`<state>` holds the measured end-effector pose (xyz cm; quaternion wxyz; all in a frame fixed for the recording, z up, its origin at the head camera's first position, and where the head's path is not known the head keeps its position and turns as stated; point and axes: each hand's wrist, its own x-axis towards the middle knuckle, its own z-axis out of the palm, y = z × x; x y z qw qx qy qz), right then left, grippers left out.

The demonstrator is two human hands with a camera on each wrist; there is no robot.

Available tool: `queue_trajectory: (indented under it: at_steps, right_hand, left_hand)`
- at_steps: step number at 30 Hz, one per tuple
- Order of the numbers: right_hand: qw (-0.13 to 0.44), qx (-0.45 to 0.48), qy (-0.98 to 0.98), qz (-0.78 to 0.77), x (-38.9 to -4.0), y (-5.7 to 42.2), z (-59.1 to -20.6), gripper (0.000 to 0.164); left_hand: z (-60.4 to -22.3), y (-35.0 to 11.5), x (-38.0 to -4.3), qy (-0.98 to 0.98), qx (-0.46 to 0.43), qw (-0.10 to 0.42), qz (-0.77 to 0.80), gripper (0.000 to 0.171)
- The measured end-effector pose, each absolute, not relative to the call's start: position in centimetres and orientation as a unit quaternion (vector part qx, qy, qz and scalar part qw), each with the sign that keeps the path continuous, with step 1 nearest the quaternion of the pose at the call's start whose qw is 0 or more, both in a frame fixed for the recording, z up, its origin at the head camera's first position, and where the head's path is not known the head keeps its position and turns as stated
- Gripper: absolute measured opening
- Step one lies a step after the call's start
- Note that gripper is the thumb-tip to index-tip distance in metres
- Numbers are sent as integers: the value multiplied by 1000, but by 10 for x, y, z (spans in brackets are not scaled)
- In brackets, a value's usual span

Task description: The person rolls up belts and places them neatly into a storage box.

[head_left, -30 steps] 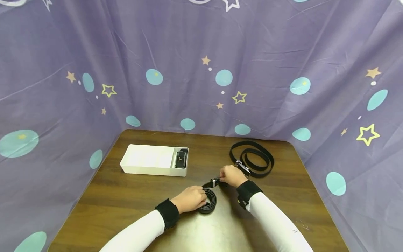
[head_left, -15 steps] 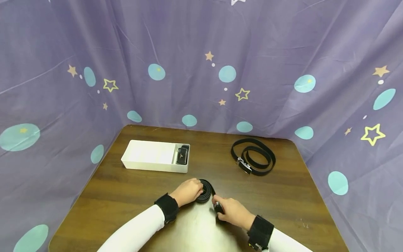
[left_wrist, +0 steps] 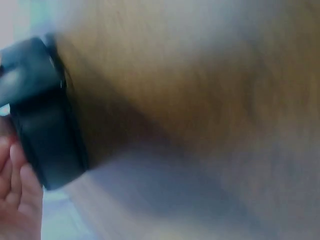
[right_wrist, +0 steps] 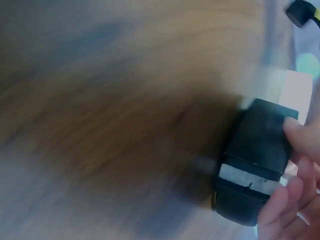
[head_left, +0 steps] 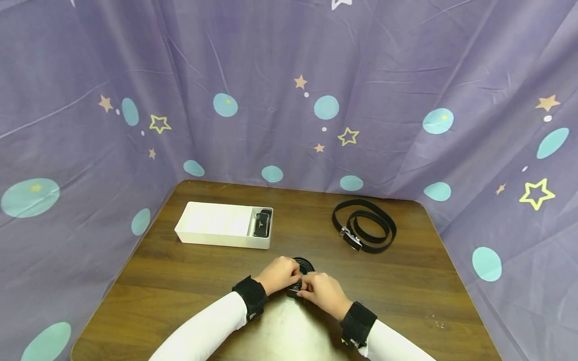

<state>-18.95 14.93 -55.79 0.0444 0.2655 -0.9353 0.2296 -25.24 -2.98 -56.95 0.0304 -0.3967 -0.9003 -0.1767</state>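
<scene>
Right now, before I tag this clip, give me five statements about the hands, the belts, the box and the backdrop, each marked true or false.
1. The left hand and right hand are both at the coiled belt. True.
2. The white box has a black item at its left end in the head view. False: it is at the right end.
3. The loosely looped belt has its buckle showing. True.
4. The looped belt lies inside the box. False: it lies on the wooden table, to the right of the box.
5. The curtain is plain red. False: it is purple with stars and ovals.
</scene>
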Motion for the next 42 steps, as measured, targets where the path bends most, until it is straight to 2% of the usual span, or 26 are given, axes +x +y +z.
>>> queue_trajectory:
  at_steps: [3, 6, 9, 12, 14, 16, 19, 24, 31, 36, 38, 42]
  right_hand:
    - [31, 237, -935, 261, -194, 150, -559, 34]
    - [11, 223, -932, 286, -198, 151, -557, 39]
    - [-35, 232, -922, 309, -204, 154, -552, 40]
    - [-104, 249, -901, 340, -214, 158, -546, 34]
    - [-122, 255, -894, 348, -221, 160, -542, 26]
    - [-110, 262, -898, 335, -228, 161, -539, 18]
    - [-50, 286, -917, 274, -235, 159, -541, 12]
    - [7, 327, -923, 202, -239, 151, -546, 22]
    - [-47, 353, -903, 242, -246, 141, -540, 35]
    - [-41, 349, -915, 198, -251, 134, -540, 18]
    - [-36, 333, -925, 178, -253, 129, -540, 15]
    - [-15, 269, -949, 163, -256, 121, -545, 22]
  left_hand:
    - [-564, -37, -256, -884, -428, -17, -187, 12]
    - [-557, -43, -258, -872, -449, -62, -183, 27]
    - [-553, -44, -256, -869, -467, -64, -153, 39]
    - [-552, -42, -252, -875, -463, -50, -130, 38]
    - [-551, -39, -250, -882, -454, -44, -120, 36]
    - [-551, -37, -247, -887, -445, -44, -116, 34]
    - [-551, -35, -243, -891, -438, -40, -114, 34]
    - [-554, -35, -234, -894, -435, 3, -103, 34]
    - [-555, -38, -218, -898, -423, 92, -79, 21]
    - [-556, -32, -205, -889, -431, 153, -28, 26]
    - [-556, -28, -200, -891, -432, 143, -5, 29]
    - [-554, -20, -190, -906, -418, 64, 15, 28]
